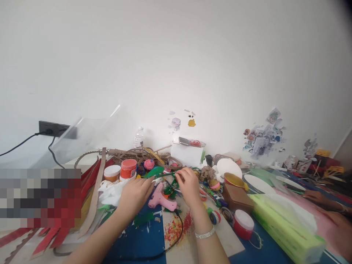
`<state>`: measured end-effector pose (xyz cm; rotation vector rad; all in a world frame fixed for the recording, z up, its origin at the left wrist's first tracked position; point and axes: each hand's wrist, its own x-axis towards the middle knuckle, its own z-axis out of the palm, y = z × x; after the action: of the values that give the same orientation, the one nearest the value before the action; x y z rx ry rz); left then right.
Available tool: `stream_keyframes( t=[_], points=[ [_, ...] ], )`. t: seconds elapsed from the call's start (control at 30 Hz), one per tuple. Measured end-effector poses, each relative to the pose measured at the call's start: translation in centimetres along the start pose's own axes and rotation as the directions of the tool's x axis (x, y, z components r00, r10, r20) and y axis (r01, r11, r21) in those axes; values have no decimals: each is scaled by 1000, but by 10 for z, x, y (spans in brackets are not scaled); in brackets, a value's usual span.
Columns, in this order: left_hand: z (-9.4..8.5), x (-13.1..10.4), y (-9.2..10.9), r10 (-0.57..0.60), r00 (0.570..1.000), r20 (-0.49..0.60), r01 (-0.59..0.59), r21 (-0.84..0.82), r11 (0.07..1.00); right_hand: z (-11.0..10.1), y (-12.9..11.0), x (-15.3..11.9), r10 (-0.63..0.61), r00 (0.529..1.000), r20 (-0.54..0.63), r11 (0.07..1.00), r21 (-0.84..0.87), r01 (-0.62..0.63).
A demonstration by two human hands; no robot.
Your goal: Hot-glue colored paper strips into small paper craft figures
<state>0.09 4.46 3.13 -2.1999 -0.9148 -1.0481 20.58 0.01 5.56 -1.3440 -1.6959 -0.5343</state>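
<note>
My left hand is closed at the near end of a green leaf-shaped piece, its thumb and some fingertips hidden. My right hand pinches the right end of a thin dark green stem that runs across from the leaf-shaped piece. Whether the two are joined cannot be seen. Just below, between both hands, a pink hot glue gun lies on the table with its black cord trailing towards me. White crumpled tissue is beside my left hand.
Paint jars stand at the left, a red jar at the right. A brown box and a green tissue pack lie right of my arm. Red strips spread at the left. Another person's hands are at far right.
</note>
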Motion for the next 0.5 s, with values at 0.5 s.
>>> stream_keyframes(
  t=[0.5],
  points=[
    [-7,5,3,-149,979,137,161,-86,983,2,-15,0,-186,963,196,983,49,180]
  ],
)
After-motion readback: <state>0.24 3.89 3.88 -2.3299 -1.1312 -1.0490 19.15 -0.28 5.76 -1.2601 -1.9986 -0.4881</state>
